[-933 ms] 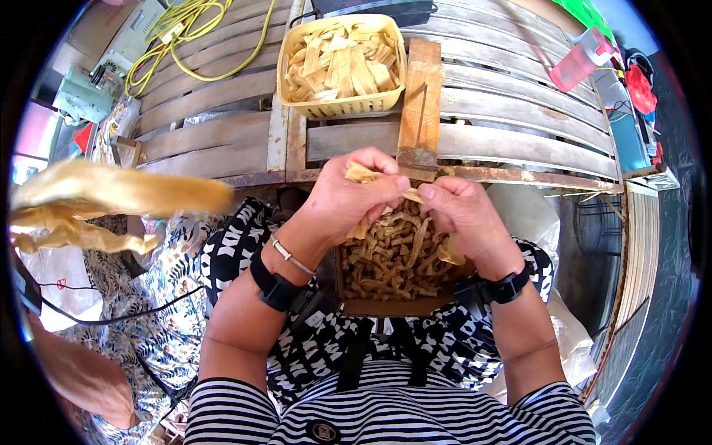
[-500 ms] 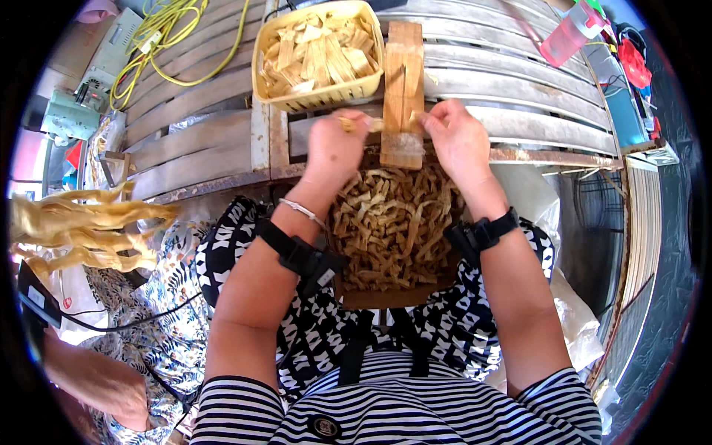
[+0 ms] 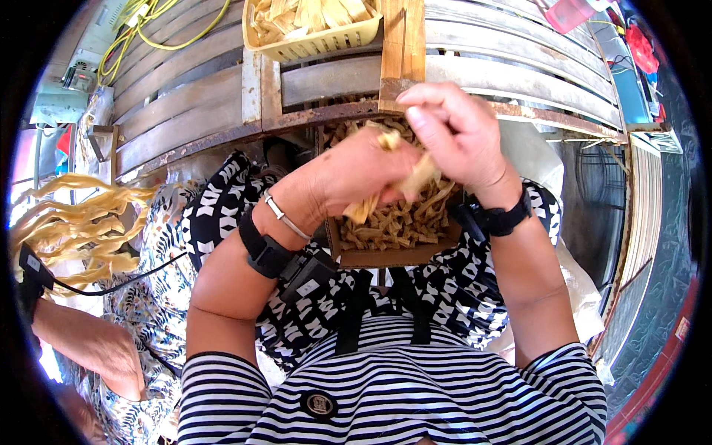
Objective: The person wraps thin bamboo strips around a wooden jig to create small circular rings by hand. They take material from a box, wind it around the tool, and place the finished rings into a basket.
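Note:
My left hand [image 3: 367, 169] is closed around pale yellow dried strips [image 3: 361, 210], whose ends stick out past the fingers. Close against it, my right hand [image 3: 466, 133] has its fingers curled and the thumb near the forefinger; anything in that pinch is too blurred to make out. Both hands are above a cardboard box [image 3: 400, 257] on my lap, full of short, curled brownish-yellow strips [image 3: 397, 231]. Just beyond the hands, a wooden board [image 3: 403, 48] lies on the slatted table, its near end reaching the edge. A pale yellow plastic basket [image 3: 326, 46] of broad dried pieces stands to its left.
The slatted table [image 3: 334, 80] has a rusty metal edge. A yellow cable [image 3: 174, 46] lies at far left, a pink cup [image 3: 575, 13] at far right. On my left, another person's forearm [image 3: 85, 341] shows near long wavy yellow strips [image 3: 81, 230].
Both hands have come back from the board to above the box, and my left hand has crossed right to meet my right hand. The view has tilted, so the table sits higher.

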Motion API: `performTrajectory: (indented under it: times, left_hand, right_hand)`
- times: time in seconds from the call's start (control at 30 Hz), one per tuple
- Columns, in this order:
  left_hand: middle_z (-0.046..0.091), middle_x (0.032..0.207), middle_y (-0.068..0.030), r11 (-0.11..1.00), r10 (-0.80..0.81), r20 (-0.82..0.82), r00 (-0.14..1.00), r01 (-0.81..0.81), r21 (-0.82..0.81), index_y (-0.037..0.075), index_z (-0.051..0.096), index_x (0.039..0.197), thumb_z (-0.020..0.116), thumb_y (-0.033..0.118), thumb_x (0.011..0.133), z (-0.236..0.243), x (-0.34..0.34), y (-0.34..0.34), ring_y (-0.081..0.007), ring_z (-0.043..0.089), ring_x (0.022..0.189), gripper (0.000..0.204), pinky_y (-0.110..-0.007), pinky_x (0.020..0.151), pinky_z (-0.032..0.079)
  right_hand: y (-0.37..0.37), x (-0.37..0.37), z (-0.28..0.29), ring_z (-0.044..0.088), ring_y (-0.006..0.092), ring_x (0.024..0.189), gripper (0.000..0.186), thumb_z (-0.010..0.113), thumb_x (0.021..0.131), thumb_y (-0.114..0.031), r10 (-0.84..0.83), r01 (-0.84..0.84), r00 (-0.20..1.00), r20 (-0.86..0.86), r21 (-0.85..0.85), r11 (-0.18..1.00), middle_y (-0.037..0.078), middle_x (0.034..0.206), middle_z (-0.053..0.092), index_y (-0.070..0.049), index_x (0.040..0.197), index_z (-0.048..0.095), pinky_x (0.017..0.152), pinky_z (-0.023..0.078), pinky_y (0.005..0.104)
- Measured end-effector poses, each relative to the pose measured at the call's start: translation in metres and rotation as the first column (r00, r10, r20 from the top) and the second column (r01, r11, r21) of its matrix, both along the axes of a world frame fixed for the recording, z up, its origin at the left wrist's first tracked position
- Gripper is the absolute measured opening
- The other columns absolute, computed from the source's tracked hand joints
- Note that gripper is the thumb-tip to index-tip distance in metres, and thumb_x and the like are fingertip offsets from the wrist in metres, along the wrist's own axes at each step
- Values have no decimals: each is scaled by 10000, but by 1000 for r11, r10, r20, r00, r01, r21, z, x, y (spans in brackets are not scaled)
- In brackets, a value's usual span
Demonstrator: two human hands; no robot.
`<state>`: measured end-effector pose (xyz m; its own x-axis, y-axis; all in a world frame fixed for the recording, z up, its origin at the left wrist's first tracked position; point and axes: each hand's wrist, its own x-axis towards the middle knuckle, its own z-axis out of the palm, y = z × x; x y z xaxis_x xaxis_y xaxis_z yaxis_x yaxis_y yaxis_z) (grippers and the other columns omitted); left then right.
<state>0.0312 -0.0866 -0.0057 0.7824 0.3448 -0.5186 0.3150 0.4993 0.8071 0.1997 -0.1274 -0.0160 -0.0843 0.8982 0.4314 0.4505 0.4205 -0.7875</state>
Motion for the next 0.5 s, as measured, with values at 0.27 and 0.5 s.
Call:
performTrajectory:
  times: [0.27,0.5]
  left_hand:
    - [653,828,-46,367,-180,184,966,-107,924,109,672,1057,654,125,817,-12,-7,12,-175,618,740,241,-245,667,490]
    - [490,702,-45,-139,-100,267,959,-279,950,87,561,686,652,94,623,-17,-8,15,-244,541,622,111,-335,527,464]
  right_hand:
    - [-1,8,-4,476,27,607,276,590,904,-305,-132,-157,926,-355,-678,718,-37,693,571,-42,861,662,509,361,185]
    - [-15,-14,-5,330,11,425,130,499,902,-229,-357,-767,436,-827,-548,334,-36,605,473,-128,834,545,360,205,171]
